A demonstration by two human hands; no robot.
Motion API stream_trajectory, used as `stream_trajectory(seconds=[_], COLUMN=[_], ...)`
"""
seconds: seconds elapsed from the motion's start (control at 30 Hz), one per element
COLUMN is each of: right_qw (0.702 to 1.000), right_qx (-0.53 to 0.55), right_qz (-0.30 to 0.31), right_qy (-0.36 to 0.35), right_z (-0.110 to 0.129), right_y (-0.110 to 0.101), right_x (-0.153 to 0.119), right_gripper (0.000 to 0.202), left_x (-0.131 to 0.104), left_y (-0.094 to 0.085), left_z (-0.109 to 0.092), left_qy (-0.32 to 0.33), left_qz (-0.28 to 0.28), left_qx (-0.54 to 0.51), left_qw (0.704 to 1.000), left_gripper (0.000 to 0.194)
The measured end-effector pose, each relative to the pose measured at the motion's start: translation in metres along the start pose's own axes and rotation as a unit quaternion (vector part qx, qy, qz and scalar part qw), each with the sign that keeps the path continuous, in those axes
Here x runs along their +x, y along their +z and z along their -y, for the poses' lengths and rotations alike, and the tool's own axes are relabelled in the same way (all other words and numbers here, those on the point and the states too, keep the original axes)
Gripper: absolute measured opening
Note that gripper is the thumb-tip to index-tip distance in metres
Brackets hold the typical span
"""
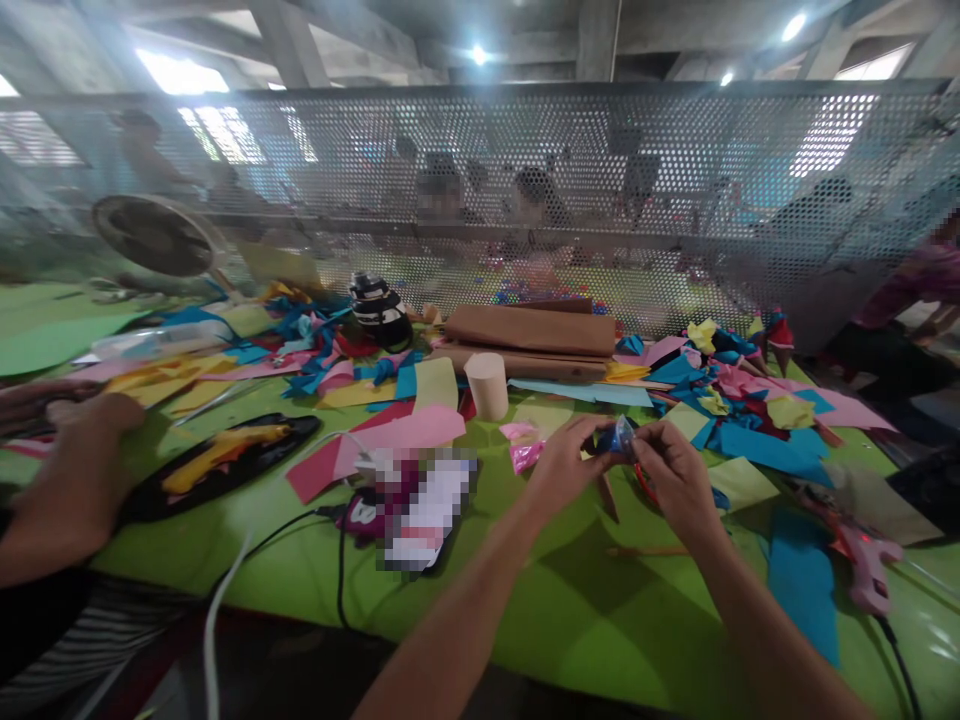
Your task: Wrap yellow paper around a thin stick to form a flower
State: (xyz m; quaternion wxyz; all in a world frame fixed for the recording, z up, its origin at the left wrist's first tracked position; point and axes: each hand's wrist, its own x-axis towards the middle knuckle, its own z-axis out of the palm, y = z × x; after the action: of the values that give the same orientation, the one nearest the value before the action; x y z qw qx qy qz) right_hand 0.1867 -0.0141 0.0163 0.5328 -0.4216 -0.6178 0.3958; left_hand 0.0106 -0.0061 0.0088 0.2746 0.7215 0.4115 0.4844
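Note:
My left hand (574, 460) and my right hand (671, 468) meet above the green table (592, 620). Between their closed fingers is a small blue, shiny piece (621, 438); its exact shape is too small to tell. A brown pointed piece (608, 497) hangs down below my left fingers. Pink shiny wrap (525, 447) lies just left of my left hand. Part of a red ring shape shows beside my right fingers. Behind my left hand stands a pale paper cylinder (487, 387).
A phone (431, 515) lies left of my forearms, with cables nearby. A pink glue gun (862, 565) is at the right. Coloured paper scraps (772, 450), a brown folded stack (531, 332) and a fan (156, 236) are farther back. Another person's arm (67, 480) reaches in at left.

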Motion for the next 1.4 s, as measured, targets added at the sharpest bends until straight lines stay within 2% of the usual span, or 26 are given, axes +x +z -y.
stream_trajectory(seconds=[0.23,0.4,0.7,0.93,1.13,1.27,1.4], right_qw=[1.0,1.0,0.993,0.991,0.992,0.988,0.978], right_qx=[0.002,-0.009,-0.097,-0.112,-0.109,-0.101,-0.123], right_qz=[0.0,-0.003,0.004,0.002,-0.003,-0.024,-0.008], right_qy=[-0.008,-0.021,-0.062,-0.072,-0.068,-0.117,-0.166], right_z=[-0.0047,-0.0055,-0.0018,-0.0014,-0.0012,0.0003,0.002], right_y=[-0.0014,-0.0005,-0.0025,-0.0029,-0.0035,-0.0066,-0.0076], right_x=[0.0007,0.0008,0.0008,0.0016,0.0019,0.0029,0.0042], right_gripper=[0.017,0.016,0.014,0.013,0.011,0.016,0.012], left_x=[-0.0004,0.0001,0.0005,0.0005,-0.0007,0.0003,0.0009], left_y=[0.001,0.005,0.0027,-0.0011,-0.0025,-0.0036,-0.0031], left_z=[0.0012,0.0076,0.0068,0.0003,0.0046,0.006,0.0047], left_qy=[-0.006,-0.039,-0.052,-0.027,-0.011,-0.009,0.012], left_qz=[-0.022,-0.051,-0.057,-0.046,-0.037,-0.008,0.01], left_qx=[-0.041,-0.077,-0.077,-0.038,-0.027,0.018,0.067], left_qw=[0.999,0.995,0.994,0.998,0.999,1.0,0.998], left_gripper=[0.021,0.015,0.007,0.006,0.013,0.013,0.015])
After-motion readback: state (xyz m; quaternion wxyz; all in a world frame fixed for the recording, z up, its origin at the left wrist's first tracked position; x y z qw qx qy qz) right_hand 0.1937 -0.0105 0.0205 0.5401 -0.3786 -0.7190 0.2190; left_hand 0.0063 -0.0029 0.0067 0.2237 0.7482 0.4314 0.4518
